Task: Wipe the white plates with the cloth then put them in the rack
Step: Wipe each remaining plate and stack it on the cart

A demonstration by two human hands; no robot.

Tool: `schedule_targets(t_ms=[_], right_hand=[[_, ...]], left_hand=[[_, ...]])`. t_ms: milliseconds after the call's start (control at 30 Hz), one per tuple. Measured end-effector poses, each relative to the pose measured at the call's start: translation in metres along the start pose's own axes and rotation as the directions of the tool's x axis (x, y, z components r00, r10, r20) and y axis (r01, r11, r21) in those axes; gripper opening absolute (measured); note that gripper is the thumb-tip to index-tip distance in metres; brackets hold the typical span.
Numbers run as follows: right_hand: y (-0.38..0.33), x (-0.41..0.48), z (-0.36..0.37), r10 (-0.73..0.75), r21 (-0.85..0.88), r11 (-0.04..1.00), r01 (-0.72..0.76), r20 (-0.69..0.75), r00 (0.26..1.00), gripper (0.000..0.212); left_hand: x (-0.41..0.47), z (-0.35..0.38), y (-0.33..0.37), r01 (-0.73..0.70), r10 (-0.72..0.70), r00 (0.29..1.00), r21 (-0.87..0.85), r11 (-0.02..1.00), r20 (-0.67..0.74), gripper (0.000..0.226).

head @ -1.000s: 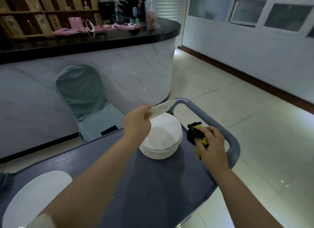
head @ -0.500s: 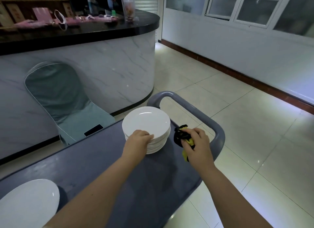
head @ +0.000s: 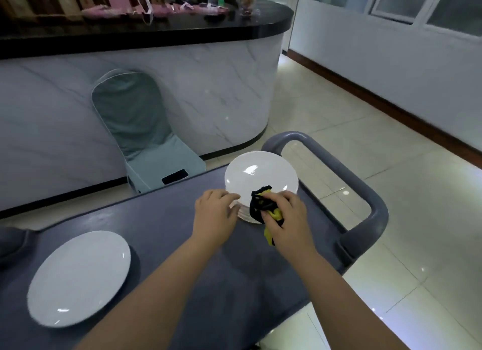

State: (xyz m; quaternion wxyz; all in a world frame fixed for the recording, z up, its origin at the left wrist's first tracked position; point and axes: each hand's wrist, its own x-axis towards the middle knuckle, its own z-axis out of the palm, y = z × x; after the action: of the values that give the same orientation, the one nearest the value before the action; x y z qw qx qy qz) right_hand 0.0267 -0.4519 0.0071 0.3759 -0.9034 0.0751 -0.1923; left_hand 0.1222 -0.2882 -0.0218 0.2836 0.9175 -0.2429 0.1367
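White and shiny, the stack of white plates (head: 245, 216) is sitting at the far right end of the grey cart (head: 182, 284), just inside its round handle (head: 365, 193). One more plate (head: 78, 276) is lying alone near the left end. No rack is showing.

The left hand (head: 215, 215) is holding the near left rim of the top plate (head: 260, 172), and its fingers (head: 229, 197) are curling over that rim. The right hand (head: 287, 219) is squeezing a black and yellow cloth (head: 259, 204), its fingers bunching round it, and is pressing the cloth on the near edge of the same plate.

The plates are looking hard, smooth and round, and they are probably slippery and easy to break. A whole stack is likely heavy, so taking one plate at a time is looking wise. The best place to hold is the thin rim, thumb on top and fingers under. The cloth is looking soft and floppy and is crumpling up in the hand, so it is likely bending to fit the plate's flat face.
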Motion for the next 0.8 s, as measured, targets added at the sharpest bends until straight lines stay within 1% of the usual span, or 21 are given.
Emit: schedule_targets(t_ms=[67, 100, 167, 200, 233, 267, 333, 367, 433, 467, 500, 533, 567, 633, 700, 800], right_hand=[[-0.019, 0.004, 0.025, -0.065, 0.036, 0.997, 0.063, 0.064, 0.996, 0.039], [-0.027, 0.005, 0.039, -0.098, 0.052, 0.994, 0.093, 0.100, 0.990, 0.039], [-0.043, 0.002, 0.069, -0.150, 0.085, 0.987, 0.137, 0.175, 0.973, 0.039], [-0.050, 0.000, 0.084, -0.169, 0.103, 0.983, 0.150, 0.213, 0.962, 0.039], [-0.056, -0.004, 0.100, -0.181, 0.119, 0.981, 0.155, 0.254, 0.950, 0.039], [-0.061, -0.009, 0.114, -0.189, 0.131, 0.979, 0.156, 0.298, 0.936, 0.038], [-0.070, -0.019, 0.142, -0.209, 0.151, 0.975, 0.163, 0.371, 0.905, 0.038], [-0.074, -0.025, 0.155, -0.221, 0.160, 0.972, 0.169, 0.400, 0.890, 0.037], [-0.081, -0.034, 0.177, -0.235, 0.182, 0.969, 0.169, 0.448, 0.863, 0.037], [-0.084, -0.038, 0.187, -0.235, 0.201, 0.967, 0.157, 0.466, 0.853, 0.037], [-0.085, -0.042, 0.196, -0.233, 0.220, 0.965, 0.141, 0.481, 0.845, 0.037], [-0.087, -0.045, 0.204, -0.230, 0.234, 0.964, 0.126, 0.492, 0.840, 0.037], [-0.087, -0.047, 0.210, -0.225, 0.240, 0.964, 0.116, 0.504, 0.834, 0.037], [-0.087, -0.052, 0.220, -0.220, 0.245, 0.964, 0.103, 0.523, 0.824, 0.037], [-0.086, -0.055, 0.227, -0.210, 0.236, 0.967, 0.093, 0.538, 0.817, 0.038], [-0.085, -0.058, 0.233, -0.196, 0.217, 0.972, 0.090, 0.539, 0.819, 0.038]], left_hand=[[-0.017, -0.023, -0.025, 0.144, -0.144, 0.990, 0.001, 0.990, 0.000, 0.017], [-0.029, -0.034, -0.039, 0.233, -0.233, 0.972, -0.003, 0.972, 0.006, 0.017], [-0.062, -0.055, -0.066, 0.419, -0.419, 0.908, -0.051, 0.907, 0.009, 0.018], [-0.081, -0.064, -0.078, 0.512, -0.514, 0.858, -0.107, 0.852, 0.009, 0.017], [-0.101, -0.072, -0.090, 0.601, -0.609, 0.793, -0.177, 0.779, 0.011, 0.015], [-0.122, -0.079, -0.100, 0.682, -0.700, 0.714, -0.248, 0.688, 0.021, 0.012], [-0.164, -0.090, -0.119, 0.799, -0.847, 0.528, -0.373, 0.471, 0.063, 0.005], [-0.183, -0.094, -0.127, 0.830, -0.900, 0.427, -0.433, 0.351, 0.088, 0.004], [-0.217, -0.100, -0.142, 0.816, -0.963, 0.226, -0.568, 0.105, 0.146, 0.010], [-0.231, -0.102, -0.148, 0.783, -0.972, 0.142, -0.622, -0.004, 0.185, 0.016], [-0.241, -0.104, -0.153, 0.751, -0.971, 0.077, -0.654, -0.093, 0.227, 0.021], [-0.247, -0.106, -0.159, 0.728, -0.964, 0.030, -0.666, -0.160, 0.263, 0.027], [-0.250, -0.108, -0.166, 0.715, -0.956, -0.005, -0.668, -0.208, 0.292, 0.030], [-0.245, -0.110, -0.178, 0.709, -0.943, -0.042, -0.655, -0.261, 0.331, 0.037], [-0.235, -0.111, -0.189, 0.724, -0.936, -0.046, -0.634, -0.271, 0.349, 0.043], [-0.225, -0.112, -0.201, 0.774, -0.939, -0.044, -0.583, -0.248, 0.341, 0.049]])
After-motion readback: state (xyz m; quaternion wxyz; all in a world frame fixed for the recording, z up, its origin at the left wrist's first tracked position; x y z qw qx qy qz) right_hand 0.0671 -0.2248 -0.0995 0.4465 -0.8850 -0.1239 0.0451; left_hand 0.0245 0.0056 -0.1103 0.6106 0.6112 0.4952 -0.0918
